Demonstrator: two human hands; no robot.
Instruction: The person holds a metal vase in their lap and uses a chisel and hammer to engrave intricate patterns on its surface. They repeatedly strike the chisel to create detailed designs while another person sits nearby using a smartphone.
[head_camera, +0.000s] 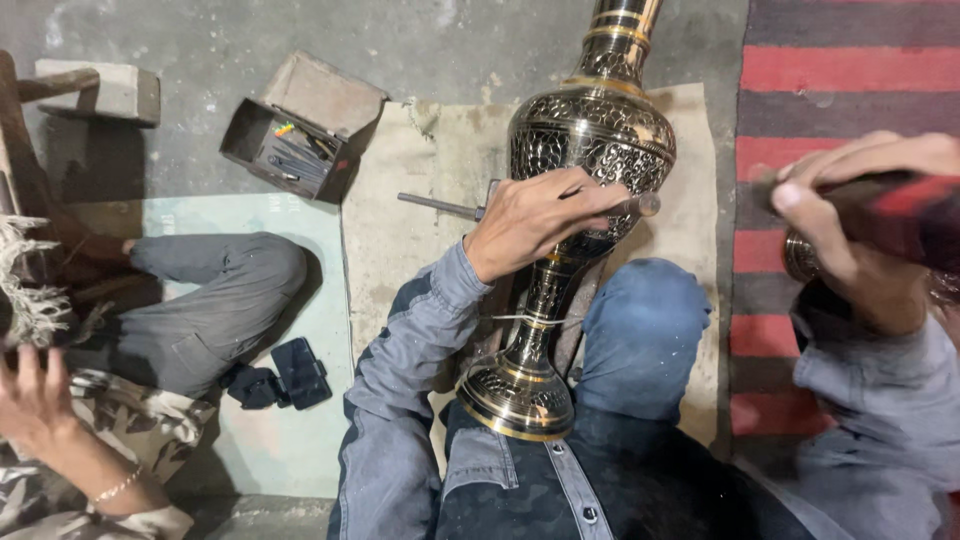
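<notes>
Left hand (535, 222) grip: chisel (470, 209) crosswise on vase (590, 140)

A grey-blue denim shirt (400, 400) with snap buttons is worn, its long sleeves reaching both wrists; blue jeans (640, 335) are seen below.

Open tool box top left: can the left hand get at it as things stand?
Probably not right away: the left hand is gripping a metal rod against the engraved brass vase. The floor toward the tool box looks unobstructed.

The brass vase (585, 160) runs off the top edge; the right hand (850, 230) and its dark tool (900, 205) are blurred
</notes>
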